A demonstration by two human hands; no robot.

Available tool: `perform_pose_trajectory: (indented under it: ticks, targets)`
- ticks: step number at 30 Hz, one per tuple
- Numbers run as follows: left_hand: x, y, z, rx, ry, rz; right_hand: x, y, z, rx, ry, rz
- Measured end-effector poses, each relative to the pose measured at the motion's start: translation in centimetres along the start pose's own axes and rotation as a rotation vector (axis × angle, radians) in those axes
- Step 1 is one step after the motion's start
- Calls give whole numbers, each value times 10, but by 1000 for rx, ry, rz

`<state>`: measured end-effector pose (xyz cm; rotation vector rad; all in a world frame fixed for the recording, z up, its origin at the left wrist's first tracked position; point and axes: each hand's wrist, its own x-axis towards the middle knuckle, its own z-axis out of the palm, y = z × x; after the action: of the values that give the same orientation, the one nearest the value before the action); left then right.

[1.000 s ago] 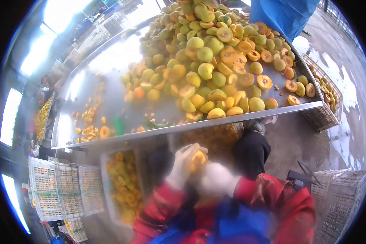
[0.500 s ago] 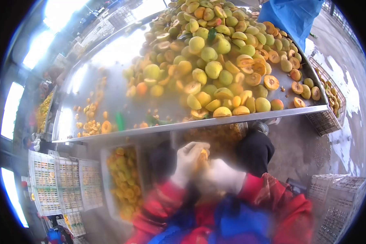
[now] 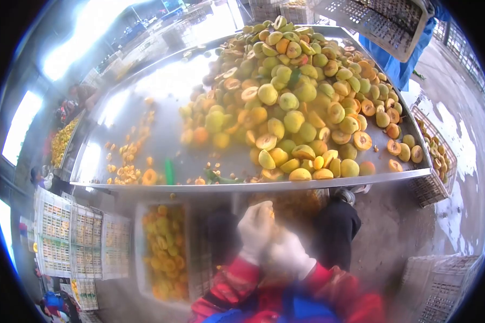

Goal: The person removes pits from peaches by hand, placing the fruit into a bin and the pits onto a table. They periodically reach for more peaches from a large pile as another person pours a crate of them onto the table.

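My left hand (image 3: 255, 229), in a white glove, is closed round a yellow-orange apricot (image 3: 271, 213), which shows only as a small patch at the fingertips. Close beside and below it, my right hand (image 3: 290, 252) is gloved too and blurred. Its fingers look curled, but what they hold is hidden. Both hands are in front of the metal table's near edge (image 3: 253, 184). On the table lies a big heap of apricots (image 3: 293, 119), whole and halved, yellow-green to orange. Small stones and scraps (image 3: 125, 171) are scattered at its left.
A green-handled object (image 3: 170, 172) lies by the table's front edge. Below left stands a crate of apricots (image 3: 167, 253). Stacked white crates (image 3: 56, 237) are farther left, more crates (image 3: 439, 288) lower right. A person in blue (image 3: 401, 62) stands behind a tilted crate (image 3: 382, 24).
The view has shifted, so the table sits lower in the picture. My hands stay close together, slightly lower. A tilted crate has come into view beside the person in blue at the far right.
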<state>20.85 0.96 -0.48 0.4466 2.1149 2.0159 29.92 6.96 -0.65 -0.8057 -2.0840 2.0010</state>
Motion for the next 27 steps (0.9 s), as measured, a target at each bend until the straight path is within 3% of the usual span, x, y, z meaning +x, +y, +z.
perform_pose_trajectory:
  ticks: [2, 4, 6, 7, 8, 9, 10, 11, 12, 14, 16, 18, 21, 23, 25, 26, 27]
  targets:
    - [-4, 0, 0, 45, 8, -16, 3, 15, 3, -168, -60, -12]
    - [-2, -3, 2, 77, 24, 31, -1, 13, 10, -105, -31, -20]
    - [11, -21, 2, 113, 174, 90, -17, -27, 14, -383, 280, -59]
    - [21, -16, -4, -34, 238, -87, -22, -16, 18, -531, 145, -325]
    - [30, -10, -8, -184, 290, -260, -25, -9, 29, -416, 111, -399]
    - [30, -13, -8, -265, 229, -246, -16, 9, 41, -168, 162, -381]
    - [28, -15, -13, -338, 172, -227, -8, -25, 44, 90, 201, -361]
    - [27, -15, -16, -332, 162, -117, -20, -57, 21, 364, 68, 157]
    - [22, 1, -19, -257, 124, -94, -11, -39, 21, 706, 14, 285]
    - [13, 32, -19, -451, 117, -126, -7, -40, 8, 891, -125, 406]
    - [4, 30, -21, -512, -12, -95, -2, -51, 3, 937, -146, 462]
    - [-2, 36, -25, -320, 2, 20, 1, -54, 5, 1015, -151, 530]
    - [3, 43, -34, -649, 183, -369, -4, -46, 21, 588, -118, 270]
    - [1, 32, -40, -566, 19, -351, 1, -23, 31, 496, -102, 208]
    - [-3, 27, -48, -621, -199, -398, 10, -4, 38, -133, 187, -537]
    - [-6, 27, -52, -618, -197, -408, 8, 0, 36, -132, 186, -528]
    - [-9, 27, -54, -539, -194, -401, 7, 1, 32, -277, 129, -367]
